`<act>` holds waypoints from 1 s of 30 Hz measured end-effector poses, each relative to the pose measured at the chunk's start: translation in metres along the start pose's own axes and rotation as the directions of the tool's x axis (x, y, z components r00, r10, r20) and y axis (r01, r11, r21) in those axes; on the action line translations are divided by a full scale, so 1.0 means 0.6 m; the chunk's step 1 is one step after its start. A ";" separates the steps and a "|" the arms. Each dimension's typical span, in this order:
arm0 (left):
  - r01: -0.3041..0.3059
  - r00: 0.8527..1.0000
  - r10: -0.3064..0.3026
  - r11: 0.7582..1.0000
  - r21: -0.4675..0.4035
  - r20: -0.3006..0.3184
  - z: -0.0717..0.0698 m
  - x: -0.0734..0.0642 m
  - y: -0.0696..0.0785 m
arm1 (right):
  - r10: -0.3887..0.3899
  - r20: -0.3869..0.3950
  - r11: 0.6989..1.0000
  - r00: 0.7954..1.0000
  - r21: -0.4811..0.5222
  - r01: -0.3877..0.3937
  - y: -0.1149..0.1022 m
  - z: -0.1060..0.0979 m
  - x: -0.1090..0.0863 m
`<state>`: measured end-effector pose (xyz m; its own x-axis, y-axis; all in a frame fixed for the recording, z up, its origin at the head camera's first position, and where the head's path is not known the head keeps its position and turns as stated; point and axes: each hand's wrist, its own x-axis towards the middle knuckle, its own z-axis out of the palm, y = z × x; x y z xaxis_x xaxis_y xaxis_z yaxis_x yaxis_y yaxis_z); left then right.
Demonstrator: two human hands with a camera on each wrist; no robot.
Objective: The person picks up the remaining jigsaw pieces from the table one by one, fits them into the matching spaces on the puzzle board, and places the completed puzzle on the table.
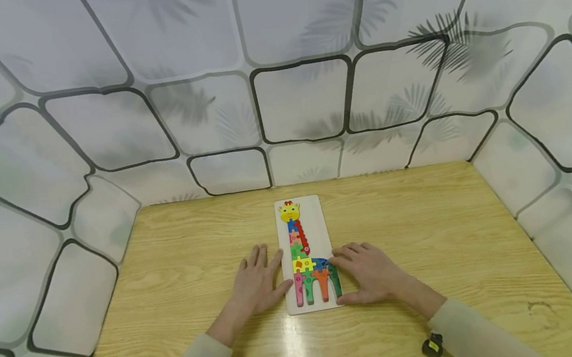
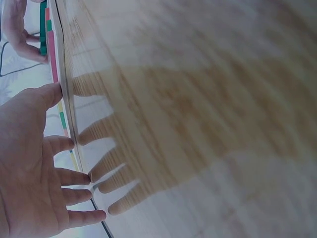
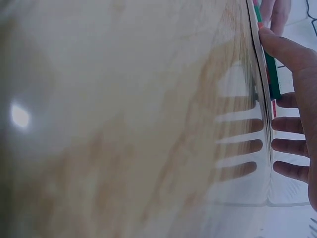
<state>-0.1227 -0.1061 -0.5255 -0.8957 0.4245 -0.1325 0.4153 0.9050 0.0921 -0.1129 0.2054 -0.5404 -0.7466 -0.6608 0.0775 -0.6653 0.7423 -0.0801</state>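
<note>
A giraffe jigsaw puzzle on a white board (image 1: 311,224) lies upright before me, its coloured pieces forming head, neck, body and legs. My left hand (image 1: 259,281) lies at the board's left edge with fingers spread. In the left wrist view its thumb (image 2: 52,94) touches that edge. My right hand (image 1: 369,271) is at the lower right, holding the dark green leg piece (image 1: 336,282) lengthwise: thumb at the foot, index finger at the top. In the right wrist view that piece (image 3: 271,74) spans thumb to index, the other fingers extended. The giraffe's yellow head (image 1: 289,212) sits at the far end.
The board lies on a glossy wood-grain table (image 1: 190,242) that mirrors the hands. A pale fabric wall (image 1: 302,102) with dark outlines and leaf prints encloses the back and sides. Dark wrist devices (image 1: 432,346) show below the sleeves (image 1: 475,329).
</note>
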 end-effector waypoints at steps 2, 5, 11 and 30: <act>-0.001 1.000 0.001 1.000 0.000 0.002 0.000 0.000 0.000 | -0.001 -0.004 1.000 1.000 0.001 0.001 0.000 0.001 0.000; -0.004 1.000 0.004 1.000 0.004 -0.001 0.000 0.000 0.000 | 0.004 -0.002 1.000 1.000 0.001 -0.004 -0.001 0.001 0.001; -0.010 1.000 0.010 1.000 0.011 -0.010 0.000 0.001 -0.001 | 0.011 0.015 1.000 1.000 0.011 -0.011 -0.003 -0.004 0.003; -0.008 1.000 0.008 1.000 -0.002 -0.008 0.001 0.000 -0.001 | 0.012 0.029 1.000 0.999 0.012 -0.013 -0.004 -0.001 0.004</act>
<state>-0.1227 -0.1068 -0.5265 -0.8934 0.4318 -0.1240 0.4224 0.9013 0.0956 -0.1132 0.2020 -0.5392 -0.7544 -0.6547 0.0474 -0.6559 0.7491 -0.0934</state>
